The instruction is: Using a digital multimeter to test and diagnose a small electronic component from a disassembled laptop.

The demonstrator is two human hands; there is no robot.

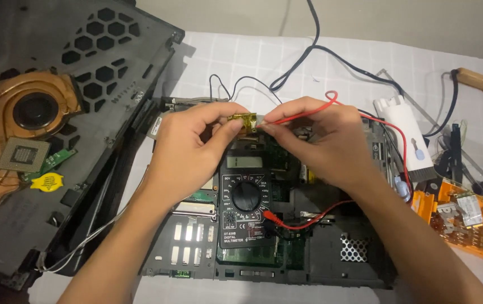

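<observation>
Left hand (188, 149): pinching a small brass part (242, 121) between thumb and fingers.
Right hand (320, 141): gripping the red probe (300, 115), tip touching the part.
Meter (245, 197): lying just near of both hands.

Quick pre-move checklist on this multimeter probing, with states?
1. Small gold part held: ok, pinched in the left hand fingertips.
2. Red probe lead on the part: ok, the right hand presses its tip against the part's right end.
3. Black probe contact: cannot tell, its tip is not visible.
4. Multimeter display readable: cannot tell, the screen shows no clear digits.
5. Red plug seated in the meter: ok, it sits in a lower socket.
6. Meter stable: ok, lying flat on the opened laptop chassis.
</observation>
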